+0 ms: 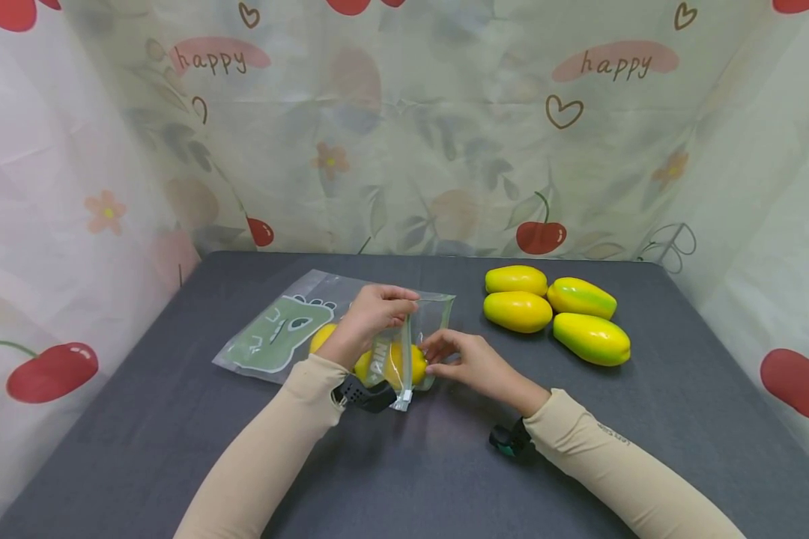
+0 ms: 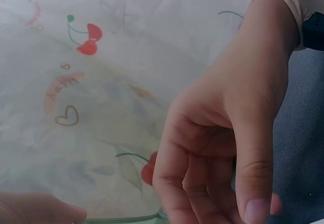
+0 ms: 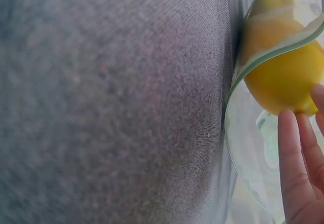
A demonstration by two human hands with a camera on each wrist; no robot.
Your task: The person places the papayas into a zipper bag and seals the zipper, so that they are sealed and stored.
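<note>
A clear zip bag (image 1: 391, 296) with a green cartoon print lies on the table, its mouth facing right. My left hand (image 1: 374, 318) pinches the bag's upper edge near the zip; in the left wrist view its fingertips (image 2: 61, 211) meet the green rim. Inside the bag, a yellow papaya (image 1: 414, 364) lies near the mouth, and more yellow fruit (image 1: 321, 337) shows farther in, partly behind my left hand. My right hand (image 1: 468, 363) is at the mouth. Its fairly straight fingers (image 3: 293, 168) touch the end of the near papaya (image 3: 283, 77) in the right wrist view.
Several yellow-green papayas (image 1: 517, 312) sit grouped at the right back of the dark grey table (image 1: 445, 479). A printed curtain (image 1: 404, 187) hangs behind and along both sides. A white slider (image 1: 401, 402) is at the zip's near end.
</note>
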